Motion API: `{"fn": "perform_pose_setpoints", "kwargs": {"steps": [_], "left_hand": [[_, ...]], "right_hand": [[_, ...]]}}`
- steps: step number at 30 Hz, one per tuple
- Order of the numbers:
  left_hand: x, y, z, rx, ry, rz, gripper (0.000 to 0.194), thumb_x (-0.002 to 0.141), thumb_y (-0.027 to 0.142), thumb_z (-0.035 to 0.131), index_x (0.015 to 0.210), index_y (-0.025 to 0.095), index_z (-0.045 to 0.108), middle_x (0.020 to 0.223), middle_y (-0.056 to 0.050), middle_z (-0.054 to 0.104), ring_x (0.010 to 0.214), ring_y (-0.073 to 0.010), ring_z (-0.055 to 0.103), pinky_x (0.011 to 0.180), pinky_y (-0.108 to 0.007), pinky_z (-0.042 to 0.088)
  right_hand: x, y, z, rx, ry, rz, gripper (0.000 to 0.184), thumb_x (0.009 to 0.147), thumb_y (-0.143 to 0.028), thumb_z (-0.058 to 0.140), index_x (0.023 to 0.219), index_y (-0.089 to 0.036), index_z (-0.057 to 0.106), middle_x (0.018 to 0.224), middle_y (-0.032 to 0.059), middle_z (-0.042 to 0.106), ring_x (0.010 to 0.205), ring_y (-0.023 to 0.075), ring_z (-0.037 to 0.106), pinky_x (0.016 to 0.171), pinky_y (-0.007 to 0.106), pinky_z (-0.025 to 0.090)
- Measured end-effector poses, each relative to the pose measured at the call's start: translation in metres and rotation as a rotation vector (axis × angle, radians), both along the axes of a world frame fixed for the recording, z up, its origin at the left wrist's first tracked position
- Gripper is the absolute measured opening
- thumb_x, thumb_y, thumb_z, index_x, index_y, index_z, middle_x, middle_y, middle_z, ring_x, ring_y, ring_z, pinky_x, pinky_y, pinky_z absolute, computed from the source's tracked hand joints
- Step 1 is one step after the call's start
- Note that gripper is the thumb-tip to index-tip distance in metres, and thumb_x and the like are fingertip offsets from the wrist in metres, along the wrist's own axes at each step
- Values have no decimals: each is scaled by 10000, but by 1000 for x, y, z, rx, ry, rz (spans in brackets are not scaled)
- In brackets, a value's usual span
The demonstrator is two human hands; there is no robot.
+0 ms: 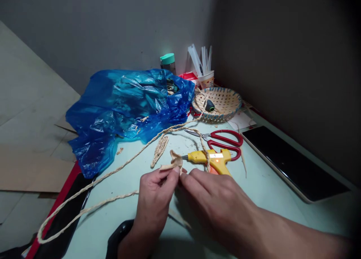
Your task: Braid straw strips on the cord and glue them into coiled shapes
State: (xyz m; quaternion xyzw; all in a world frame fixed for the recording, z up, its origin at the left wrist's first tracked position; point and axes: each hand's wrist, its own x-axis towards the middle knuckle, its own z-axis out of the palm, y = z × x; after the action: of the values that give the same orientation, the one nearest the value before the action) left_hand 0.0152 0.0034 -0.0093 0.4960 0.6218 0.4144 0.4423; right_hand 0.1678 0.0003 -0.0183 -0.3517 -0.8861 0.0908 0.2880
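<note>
My left hand pinches a pale, curled strip of dried plant fibre between thumb and forefinger, its loose ends sticking up. Against those fingertips press the curled fingers of my right hand; what they grip is hidden. Just beyond the hands lies a yellow glue gun, its nozzle pointing left beside the strip and a small orange light on its body. A twisted fibre cord loops across the left of the table and passes over the glue gun. Behind the strip rests a small flat braided piece.
Red-handled scissors lie behind the glue gun. A woven basket holds a dark spool. Further back stand a paper cup with translucent sticks and a green-lidded jar. A blue plastic bag and a tablet flank the work area.
</note>
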Motion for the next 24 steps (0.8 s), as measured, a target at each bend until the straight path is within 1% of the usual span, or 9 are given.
{"fn": "perform_pose_setpoints", "kwargs": {"steps": [2, 6, 9, 12, 15, 17, 19, 21, 24], "left_hand": [[-1, 0, -2, -88, -185, -12, 252, 804, 318, 671, 626, 141, 696, 572, 2, 533, 600, -135, 492, 583, -232, 414], [-5, 0, -9, -249, -489, -64, 264, 821, 376, 691, 740, 124, 684, 511, 82, 279, 486, -64, 182, 437, -189, 166], [-5, 1, -11, -304, -606, -66, 255, 804, 354, 721, 721, 138, 615, 544, 86, 314, 483, -48, 180, 439, -179, 149], [-5, 0, -8, -325, -603, -70, 279, 807, 385, 713, 731, 149, 584, 565, 70, 407, 476, -42, 277, 451, -171, 203], [-5, -2, -3, -345, -544, -170, 318, 792, 419, 713, 703, 147, 573, 540, 73, 403, 456, -37, 254, 436, -185, 149], [-5, -4, 0, -363, -507, -239, 336, 788, 438, 705, 692, 138, 587, 523, 78, 375, 447, -33, 198, 432, -201, 103], [-6, -6, 2, -391, -500, -286, 358, 791, 459, 693, 685, 128, 606, 508, 85, 334, 446, -35, 170, 434, -210, 87], [-6, -7, 4, -410, -522, -319, 390, 787, 486, 690, 662, 126, 606, 501, 87, 307, 448, -38, 164, 434, -213, 91], [-7, -7, 5, -427, -559, -353, 407, 772, 508, 700, 666, 129, 599, 499, 86, 308, 444, -37, 166, 433, -212, 97]], "right_hand": [[-3, -1, -4, 49, -22, -8, 223, 883, -41, 425, 967, -100, 623, 735, 58, 611, 575, 199, 526, 516, 340, 369], [-4, 3, -8, 165, -58, -39, 201, 909, -77, 459, 962, -99, 652, 803, 87, 644, 677, 233, 530, 617, 374, 400], [1, 7, 1, 124, -40, 11, 211, 941, -140, 466, 910, -117, 673, 820, 99, 643, 732, 249, 517, 658, 393, 387], [9, 13, 14, -177, 194, 54, 192, 978, -226, 485, 939, -150, 657, 826, 62, 628, 748, 199, 538, 667, 337, 401], [16, 23, 20, -642, 395, 9, 175, 952, -313, 583, 1063, -180, 606, 799, -1, 609, 711, 149, 558, 627, 265, 409], [17, 30, 20, -969, 474, 134, 208, 915, -358, 637, 1020, -182, 604, 800, -15, 593, 733, 146, 560, 642, 251, 426], [16, 35, 17, -1210, 604, 317, 183, 902, -337, 652, 961, -168, 614, 843, -2, 603, 792, 149, 575, 722, 258, 456], [14, 37, 15, -1349, 736, 418, 161, 894, -300, 661, 949, -155, 620, 872, 13, 621, 803, 140, 594, 752, 255, 459], [12, 35, 11, -1398, 834, 426, 188, 893, -314, 674, 914, -147, 590, 759, -2, 609, 630, 81, 524, 560, 178, 347]]}}
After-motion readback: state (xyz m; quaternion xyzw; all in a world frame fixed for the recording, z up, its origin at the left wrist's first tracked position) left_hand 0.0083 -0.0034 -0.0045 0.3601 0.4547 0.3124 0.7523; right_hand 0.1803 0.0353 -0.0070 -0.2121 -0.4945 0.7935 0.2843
